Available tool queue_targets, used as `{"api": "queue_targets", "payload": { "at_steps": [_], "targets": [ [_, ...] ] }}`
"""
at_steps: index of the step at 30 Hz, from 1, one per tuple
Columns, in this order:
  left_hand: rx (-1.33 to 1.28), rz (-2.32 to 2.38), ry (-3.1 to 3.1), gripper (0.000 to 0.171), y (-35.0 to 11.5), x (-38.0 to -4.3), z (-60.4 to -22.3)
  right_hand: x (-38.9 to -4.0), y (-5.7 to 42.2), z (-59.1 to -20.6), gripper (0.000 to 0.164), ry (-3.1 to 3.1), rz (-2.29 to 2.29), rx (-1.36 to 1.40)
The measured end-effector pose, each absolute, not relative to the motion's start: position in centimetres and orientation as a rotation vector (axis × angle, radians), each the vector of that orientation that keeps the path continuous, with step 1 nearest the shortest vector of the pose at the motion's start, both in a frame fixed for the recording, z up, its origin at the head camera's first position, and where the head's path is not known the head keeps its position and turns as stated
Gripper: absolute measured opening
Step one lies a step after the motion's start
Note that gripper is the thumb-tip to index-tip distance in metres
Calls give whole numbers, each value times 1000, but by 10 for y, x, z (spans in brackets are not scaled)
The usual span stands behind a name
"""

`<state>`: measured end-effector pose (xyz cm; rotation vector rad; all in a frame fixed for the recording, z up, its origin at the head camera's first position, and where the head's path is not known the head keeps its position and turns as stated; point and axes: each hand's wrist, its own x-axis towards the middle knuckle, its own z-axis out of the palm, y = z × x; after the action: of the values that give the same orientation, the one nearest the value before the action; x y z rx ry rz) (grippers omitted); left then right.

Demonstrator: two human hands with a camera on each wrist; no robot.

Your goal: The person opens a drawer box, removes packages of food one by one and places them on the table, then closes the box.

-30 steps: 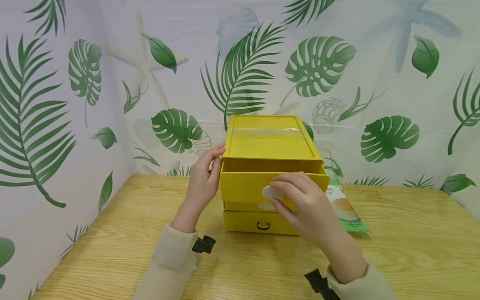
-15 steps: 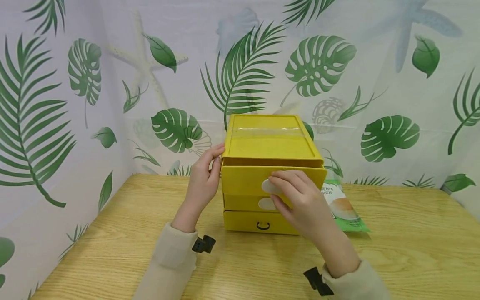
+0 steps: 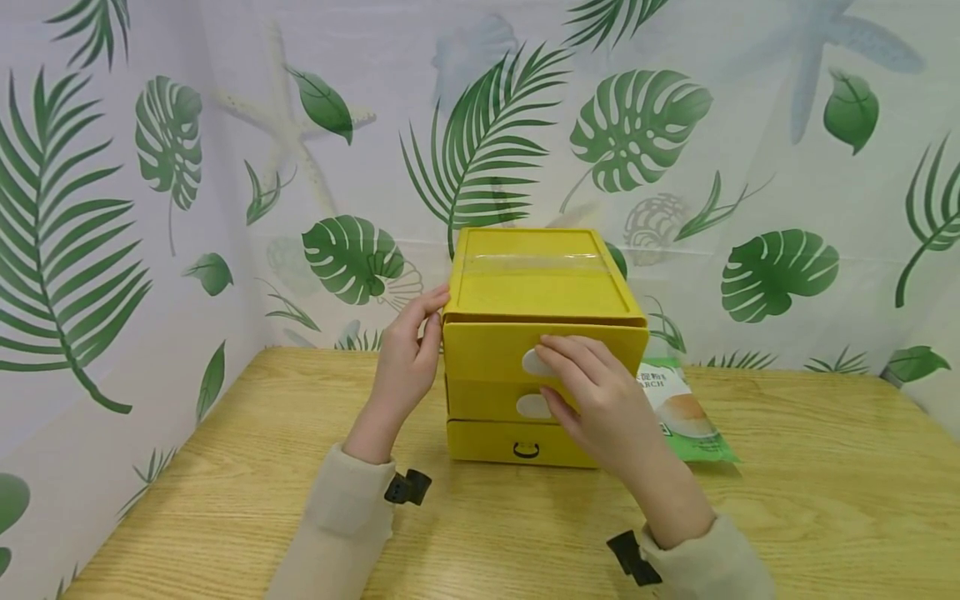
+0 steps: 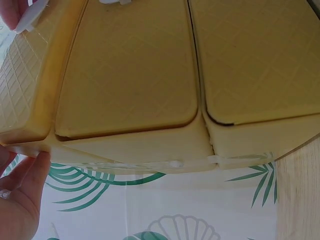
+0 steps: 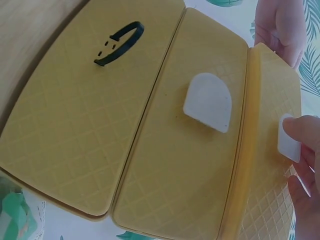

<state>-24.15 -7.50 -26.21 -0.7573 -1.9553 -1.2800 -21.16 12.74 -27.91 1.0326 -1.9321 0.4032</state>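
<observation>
A yellow three-drawer storage box (image 3: 540,287) stands on the table. My right hand (image 3: 611,400) holds the white handle (image 3: 536,362) of the top drawer (image 3: 487,358) between thumb and fingers; the right wrist view shows that handle (image 5: 288,140) under a fingertip. The top drawer's front sits slightly proud of the box, with a thin gap above it. My left hand (image 3: 408,354) rests against the box's upper left side, fingers fairly straight; the left wrist view shows its fingertips (image 4: 37,167) at the side edge of the top drawer.
Below, the middle drawer has a white handle (image 3: 533,406) and the bottom drawer a black loop handle (image 3: 526,450). A green and white packet (image 3: 686,408) lies right of the box, partly behind my right hand. A leaf-print backdrop (image 3: 360,167) closes off the back.
The top drawer has slid inward from clearly pulled out to nearly closed, my right hand moving with it. My left hand has stayed at the box's side.
</observation>
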Motion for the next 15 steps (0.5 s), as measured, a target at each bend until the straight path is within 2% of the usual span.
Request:
{"api": "queue_targets", "payload": {
  "at_steps": [7, 12, 15],
  "targets": [
    [-747, -1278, -1969, 23, -75, -242, -262, -213, 128, -280, 34, -1935, 379, 1035],
    [-737, -1287, -1980, 23, -75, -241, -262, -214, 129, -280, 47, -1954, 365, 1037],
    [-735, -1287, -1982, 23, -75, -241, -262, -214, 129, -280, 47, -1964, 357, 1033]
  ]
}}
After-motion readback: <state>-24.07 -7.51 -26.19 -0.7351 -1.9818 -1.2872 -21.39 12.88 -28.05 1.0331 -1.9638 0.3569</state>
